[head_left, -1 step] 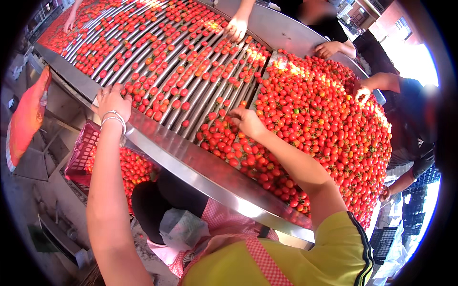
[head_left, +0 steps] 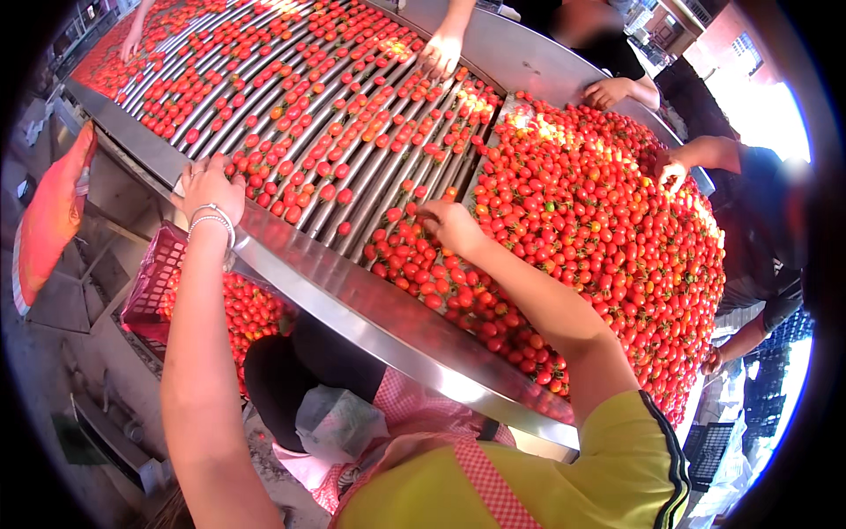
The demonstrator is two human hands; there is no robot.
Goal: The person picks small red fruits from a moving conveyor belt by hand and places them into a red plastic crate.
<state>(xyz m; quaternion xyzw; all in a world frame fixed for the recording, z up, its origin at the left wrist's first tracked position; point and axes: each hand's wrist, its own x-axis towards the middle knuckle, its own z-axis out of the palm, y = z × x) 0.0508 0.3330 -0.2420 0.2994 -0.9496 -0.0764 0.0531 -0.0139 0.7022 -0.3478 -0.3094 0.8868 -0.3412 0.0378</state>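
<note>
My left hand (head_left: 211,189), with bracelets at the wrist, rests on the metal rim (head_left: 282,269) of a sorting table. Its fingers are spread over the edge, beside small red tomatoes (head_left: 285,201) lying on metal rollers (head_left: 322,216). Farther right, my right hand (head_left: 453,226) reaches over the border between the rollers and a big heap of tomatoes (head_left: 582,238). Its bent fingers point left and down at loose tomatoes, with nothing visibly held; the fingertips are partly hidden.
Other people's hands (head_left: 439,55) work across the table, one hand (head_left: 608,92) on the far wall and another hand (head_left: 675,167) at the heap. A red crate (head_left: 145,295) with tomatoes stands below the rim at left. An orange-red sack (head_left: 53,220) hangs beyond it.
My right hand has shifted very slightly at the tomatoes. The view has moved a touch; my left hand stays on the rim.
</note>
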